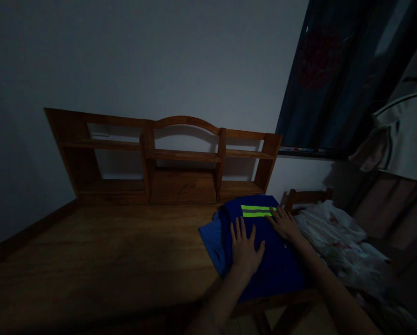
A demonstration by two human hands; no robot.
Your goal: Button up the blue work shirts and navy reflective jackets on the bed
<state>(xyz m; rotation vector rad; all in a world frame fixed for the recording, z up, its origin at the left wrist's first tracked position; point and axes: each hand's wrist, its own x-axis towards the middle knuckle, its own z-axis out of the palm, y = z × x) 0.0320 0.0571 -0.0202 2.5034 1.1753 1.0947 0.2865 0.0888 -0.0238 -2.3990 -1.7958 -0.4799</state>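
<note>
A folded dark blue garment (274, 265) with a yellow-green and grey reflective stripe lies at the right end of the wooden desk. Lighter blue cloth (211, 237) sticks out from under its left side. My left hand (245, 249) rests flat on the garment's left part, fingers spread. Across from it, my right hand (284, 223) lies on the right part, its fingertips at the end of the stripe. Both hands are open and grip nothing.
Along the back of the desk (124, 251) stands a wooden shelf unit (184, 156) against the wall. To the right, a wooden chair (308, 196) holds white plastic bags (334, 228). A white shirt (407, 135) hangs at far right, near a dark window (323, 83).
</note>
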